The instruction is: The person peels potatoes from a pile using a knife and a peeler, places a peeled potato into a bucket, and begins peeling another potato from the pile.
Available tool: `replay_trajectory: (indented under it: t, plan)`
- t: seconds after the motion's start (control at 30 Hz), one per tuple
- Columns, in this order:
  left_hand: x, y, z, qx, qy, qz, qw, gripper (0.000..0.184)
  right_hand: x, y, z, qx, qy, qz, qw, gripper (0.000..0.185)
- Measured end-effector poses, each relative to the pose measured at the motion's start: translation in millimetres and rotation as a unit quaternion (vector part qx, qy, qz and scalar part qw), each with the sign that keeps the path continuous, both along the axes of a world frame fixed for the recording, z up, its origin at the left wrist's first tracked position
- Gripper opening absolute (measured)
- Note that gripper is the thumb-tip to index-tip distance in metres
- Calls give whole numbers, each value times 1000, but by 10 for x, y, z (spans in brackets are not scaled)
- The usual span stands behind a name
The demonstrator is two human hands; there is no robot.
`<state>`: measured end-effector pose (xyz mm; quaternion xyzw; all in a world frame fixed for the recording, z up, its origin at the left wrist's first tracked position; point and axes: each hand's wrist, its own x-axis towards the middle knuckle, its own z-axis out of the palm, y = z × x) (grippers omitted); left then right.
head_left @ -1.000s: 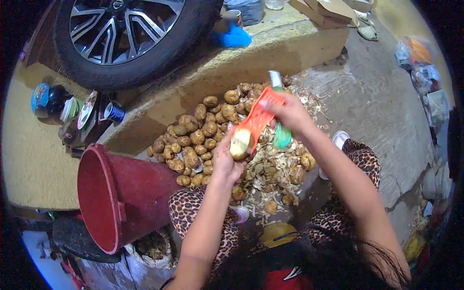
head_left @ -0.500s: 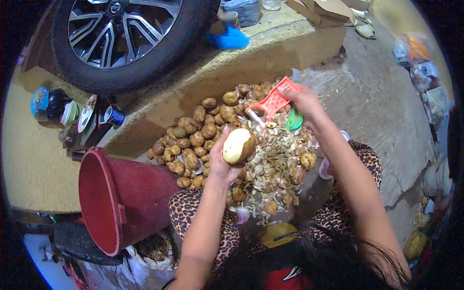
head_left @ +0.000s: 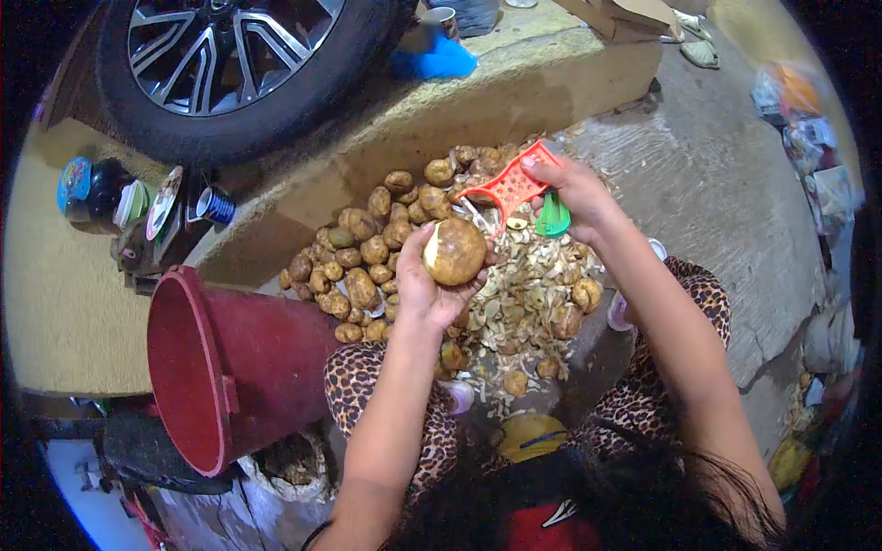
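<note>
My left hand (head_left: 430,289) is wrapped round a large potato (head_left: 457,252). Brown skin faces up on it, with a pale peeled strip along its left side. To the right, my right hand (head_left: 574,197) grips an orange peeler (head_left: 516,185), its wide end pointing at the potato but apart from it. A green object (head_left: 552,216) hangs below the same hand, against the fingers. Several unpeeled potatoes (head_left: 361,287) lie heaped on the ground to the left of my hands. Beneath them spreads a pile of pale peelings (head_left: 514,321).
A red bucket (head_left: 276,358) lies tipped at the left, its mouth facing left. Behind the potatoes runs a concrete ledge (head_left: 514,101) with a wheel (head_left: 230,83), a blue bag (head_left: 446,61) and a cardboard box (head_left: 620,20). Plastic bags (head_left: 799,101) lie far right.
My right hand has drawn the peeler away from the potato to the right. In my left hand the potato has turned, so its brown skin now faces up instead of the peeled side.
</note>
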<state>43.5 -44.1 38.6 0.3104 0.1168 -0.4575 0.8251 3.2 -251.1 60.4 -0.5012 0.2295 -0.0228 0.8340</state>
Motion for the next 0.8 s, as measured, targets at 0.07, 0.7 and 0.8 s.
replay_trajectory:
  t: [0.07,0.7,0.8]
  plan:
    - [-26,-46,39,53,-3,30,998,44,-14,107,-7,-67,-58,30,996,16]
    - [-30,-214,-50,51,-91,70,992,36,9,72,42,-273,-91,1,958,19]
    - [6,19,-86,-29,-139,-28,989,38,107,-304,-100,-350,-104,-74,928,18]
